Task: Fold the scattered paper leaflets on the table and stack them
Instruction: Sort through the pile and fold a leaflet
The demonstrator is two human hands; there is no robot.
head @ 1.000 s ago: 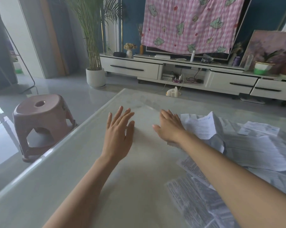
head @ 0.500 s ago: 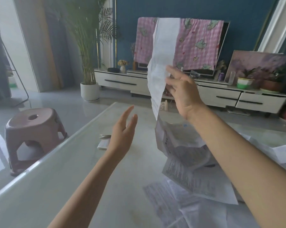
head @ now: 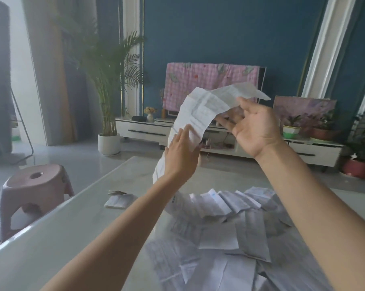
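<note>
The raised leaflet [head: 200,114] is thin, matt white paper, creased in bands and finely printed. The scattered leaflets [head: 217,234] are the same limp, rumpled paper. The tabletop [head: 51,238] is pale, smooth and glossy, perhaps stone or glass; blur hides its grain. The stool [head: 34,185] is smooth pink plastic with a dull sheen. The drape [head: 208,80] is matt checked cloth. The floor [head: 72,156] is polished.

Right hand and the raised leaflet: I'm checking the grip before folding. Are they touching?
Touching. The head view shows the right hand's thumb and fingers pinching the raised leaflet's upper end.
</note>
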